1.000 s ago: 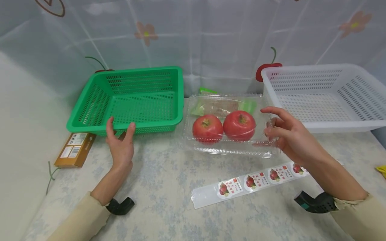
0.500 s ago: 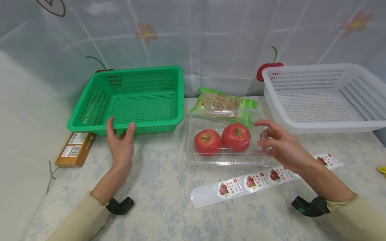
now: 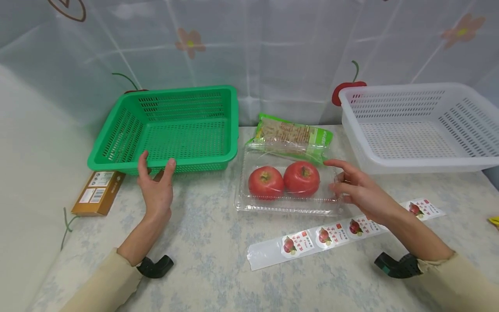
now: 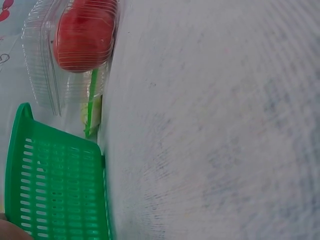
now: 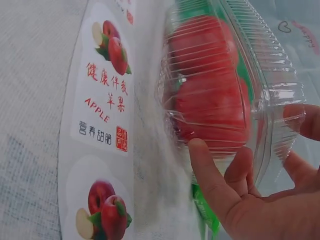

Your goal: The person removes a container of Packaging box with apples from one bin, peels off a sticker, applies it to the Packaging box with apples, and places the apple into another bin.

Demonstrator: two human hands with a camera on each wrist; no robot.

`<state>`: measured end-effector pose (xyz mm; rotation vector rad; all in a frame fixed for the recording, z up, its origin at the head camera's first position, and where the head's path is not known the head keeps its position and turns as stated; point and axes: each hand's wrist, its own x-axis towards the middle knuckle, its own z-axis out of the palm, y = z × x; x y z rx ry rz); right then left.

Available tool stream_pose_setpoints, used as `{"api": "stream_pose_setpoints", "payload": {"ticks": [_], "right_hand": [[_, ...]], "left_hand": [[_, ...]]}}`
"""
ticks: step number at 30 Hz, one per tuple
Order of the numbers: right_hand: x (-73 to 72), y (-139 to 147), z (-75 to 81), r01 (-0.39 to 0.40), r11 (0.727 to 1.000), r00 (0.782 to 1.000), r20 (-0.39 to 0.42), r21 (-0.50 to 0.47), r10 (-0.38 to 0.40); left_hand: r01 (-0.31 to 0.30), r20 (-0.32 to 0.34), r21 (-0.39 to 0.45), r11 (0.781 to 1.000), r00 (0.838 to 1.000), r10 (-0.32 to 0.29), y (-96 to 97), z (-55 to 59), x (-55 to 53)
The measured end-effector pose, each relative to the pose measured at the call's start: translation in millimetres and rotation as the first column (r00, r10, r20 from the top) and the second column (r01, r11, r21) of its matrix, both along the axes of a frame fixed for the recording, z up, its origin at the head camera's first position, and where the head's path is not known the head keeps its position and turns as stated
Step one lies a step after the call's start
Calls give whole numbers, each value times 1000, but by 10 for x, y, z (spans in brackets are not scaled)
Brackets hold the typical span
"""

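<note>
A clear plastic clamshell box (image 3: 290, 208) with two red apples (image 3: 266, 181) inside sits in front of a green-edged food packet (image 3: 288, 130). My right hand (image 3: 362, 188) holds the box by its right end. In the right wrist view, fingers (image 5: 215, 175) lie along the box's side and end, close to the apples. My left hand (image 3: 156, 190) is at the front rim of a green basket (image 3: 187, 162), thumb and forefinger spread against it. Only one fingertip (image 4: 12, 231) shows in the left wrist view, beside the basket wall.
A white basket (image 3: 425, 164) stands at the back right. Across the table in front of the box lies a strip of apple stickers (image 3: 327, 236), partly beneath my right forearm. An orange-brown carton (image 3: 97, 195) is at the left, next to the green basket.
The box with the apples has come down toward me and slightly left in my right hand, uncovering the packet behind it. My left hand stays where it was.
</note>
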<state>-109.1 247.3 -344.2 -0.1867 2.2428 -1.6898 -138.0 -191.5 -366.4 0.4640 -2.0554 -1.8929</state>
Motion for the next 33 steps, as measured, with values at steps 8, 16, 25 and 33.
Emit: {"api": "stream_pose_setpoints", "payload": {"ticks": [8, 16, 25, 33], "right_hand": [[10, -31, 13, 4, 999, 1000, 12, 45, -4], [17, -25, 18, 12, 996, 1000, 8, 86, -13], [40, 13, 19, -7, 993, 999, -32, 115, 11], [206, 33, 112, 124, 955, 971, -232, 268, -61]], "left_hand": [[30, 30, -11, 1000, 999, -29, -29, 26, 16], [26, 28, 3, 1000, 999, -27, -2, 67, 21], [55, -77, 82, 995, 996, -48, 401, 87, 343], [466, -94, -130, 875, 873, -479, 848, -17, 560]]}}
